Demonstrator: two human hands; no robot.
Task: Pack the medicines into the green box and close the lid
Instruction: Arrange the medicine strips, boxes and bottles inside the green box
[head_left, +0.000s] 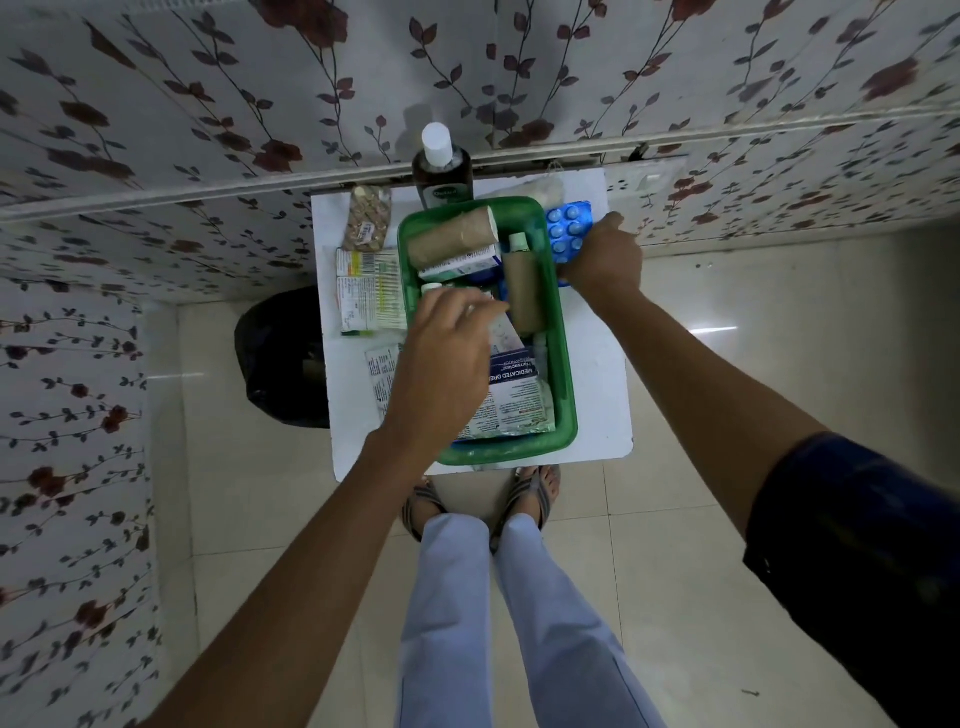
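- On the left of the small white table (597, 415), a tan blister strip (367, 217) and two flat printed strips (370, 291) are lying outside the box, waiting to be packed
- The left hand (441, 369) is hovering over the green box (563, 364), fingers loosely curled above a small white-capped item; whether it is actually holding anything cannot be told, since the fingers are blurred
- The box is sitting mid-table, already crowded with two brown bandage rolls (452, 236), small cartons and a medicated-dressing packet (514, 400)
- A dark bottle (441, 171) with a white cap is standing just behind the box's far rim
- The right hand (602, 257) is closing on the blue blister pack (566, 228) lying just beside the box's right wall, fingers wrapped over the pack's near end
- To do this well, the person should probably be laying flat strips along the walls and keeping everything below the rim, so a lid can seat; no lid is in view
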